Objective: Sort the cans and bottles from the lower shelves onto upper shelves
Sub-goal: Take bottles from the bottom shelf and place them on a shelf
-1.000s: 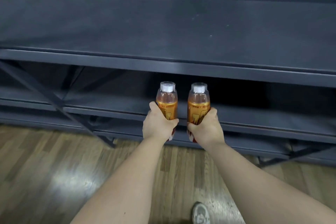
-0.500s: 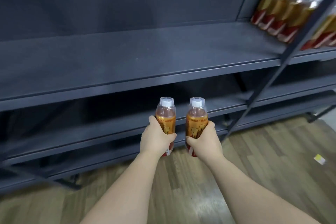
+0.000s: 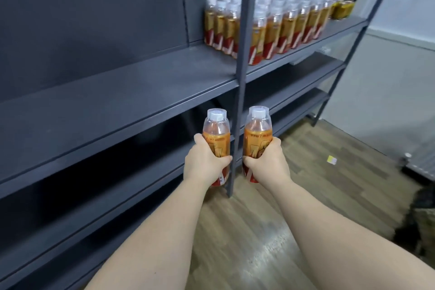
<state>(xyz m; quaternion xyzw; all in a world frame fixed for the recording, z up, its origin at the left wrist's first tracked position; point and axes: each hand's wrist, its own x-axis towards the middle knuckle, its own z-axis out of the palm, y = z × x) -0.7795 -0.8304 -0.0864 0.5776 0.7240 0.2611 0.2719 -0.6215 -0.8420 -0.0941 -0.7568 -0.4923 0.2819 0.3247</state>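
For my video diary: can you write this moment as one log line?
left hand: grips left bottle | right hand: grips right bottle | both upright, not shelved | upper shelf: bottle rows at right

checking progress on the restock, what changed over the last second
The view swung right: rows of bottles on the upper shelf came into sight and drew nearer. Nothing was grasped or let go: the left hand still grips the left bottle, the right hand the right bottle, both upright, side by side.
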